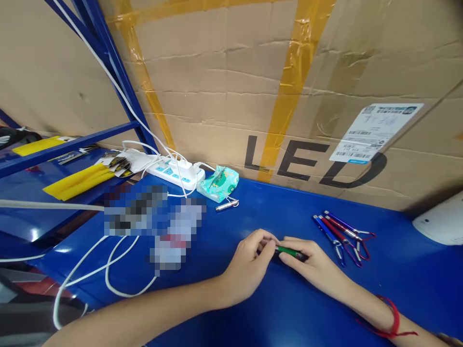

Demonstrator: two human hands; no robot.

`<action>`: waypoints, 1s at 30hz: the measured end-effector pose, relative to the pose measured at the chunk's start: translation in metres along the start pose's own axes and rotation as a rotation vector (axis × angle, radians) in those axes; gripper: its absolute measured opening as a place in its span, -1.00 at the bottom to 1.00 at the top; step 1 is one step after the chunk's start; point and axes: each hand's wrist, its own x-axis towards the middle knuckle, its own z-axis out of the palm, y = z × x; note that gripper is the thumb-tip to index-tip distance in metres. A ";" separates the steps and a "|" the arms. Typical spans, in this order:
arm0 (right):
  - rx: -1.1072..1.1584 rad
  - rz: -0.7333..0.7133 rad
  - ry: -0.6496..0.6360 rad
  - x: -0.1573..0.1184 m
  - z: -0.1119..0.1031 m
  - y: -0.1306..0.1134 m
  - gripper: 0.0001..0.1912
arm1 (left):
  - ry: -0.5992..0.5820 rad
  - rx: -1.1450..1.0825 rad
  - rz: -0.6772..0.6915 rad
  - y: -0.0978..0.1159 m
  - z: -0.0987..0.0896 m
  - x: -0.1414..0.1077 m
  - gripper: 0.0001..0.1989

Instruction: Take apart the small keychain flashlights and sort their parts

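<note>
Both hands meet over the blue table around a slim green penlight (290, 252). My left hand (249, 262) is closed on its left end, thumb and fingers pinched together. On the other end, my right hand (313, 260) grips it between thumb and fingers. The penlight's ends are partly hidden by the fingers. To the right of my right hand lie several similar slim metal penlights (333, 233) in blue, red and purple, with carabiner clips at their near ends. A silver penlight (227, 206) with a clip rests farther back, left of my hands.
A teal patterned packet (220, 183) and a white power strip (177, 173) with cables stand at the back left. Blurred items (177, 236) lie left of my hands. Behind rises a large cardboard box (217, 96). A white cylinder (441, 221) stands at the right.
</note>
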 end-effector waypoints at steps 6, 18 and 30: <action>-0.004 -0.006 0.031 0.002 -0.001 -0.003 -0.60 | 0.084 -0.053 -0.026 -0.002 0.000 -0.001 -0.87; 0.048 -0.004 0.039 0.002 0.000 0.004 -0.61 | -0.070 -0.574 -0.116 -0.002 -0.012 0.017 -0.68; 0.020 -0.030 0.020 0.000 0.002 -0.005 -0.71 | -0.072 -0.490 -0.123 -0.002 -0.009 0.015 -0.66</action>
